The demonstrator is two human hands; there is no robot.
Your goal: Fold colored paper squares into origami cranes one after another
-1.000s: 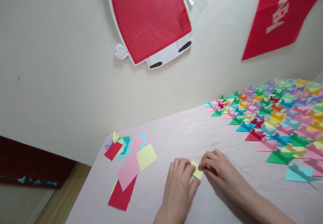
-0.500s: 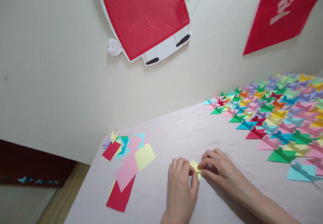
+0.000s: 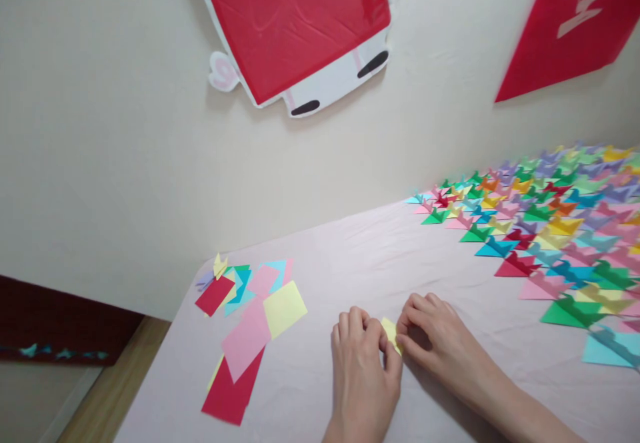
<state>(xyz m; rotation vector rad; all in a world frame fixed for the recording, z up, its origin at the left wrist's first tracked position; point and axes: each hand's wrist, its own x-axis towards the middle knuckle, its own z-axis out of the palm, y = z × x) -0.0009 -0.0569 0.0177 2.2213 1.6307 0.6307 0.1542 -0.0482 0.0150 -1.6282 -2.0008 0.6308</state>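
Between my two hands is a small piece of folded yellow paper [image 3: 391, 333], partly covered by my fingers. My left hand [image 3: 365, 363] has its fingers curled, thumb and index closed on the paper's left side. From the right, my right hand [image 3: 435, 336] pinches the paper's edge with thumb and index finger. Both hands rest low over the cloth-covered table [image 3: 320, 390]. Exact folds in the yellow paper are hidden by the fingers.
Loose paper squares lie to the left: a yellow one [image 3: 285, 310], a pink one [image 3: 247, 343] and a red one [image 3: 233, 390] among several. Rows of folded paper cranes [image 3: 540, 230] fill the right side. A wall with a red poster [image 3: 565, 36] rises behind.
My left hand has shifted slightly right and covers more of the yellow paper. My right hand still pinches its edge. The whole view has tilted a little.
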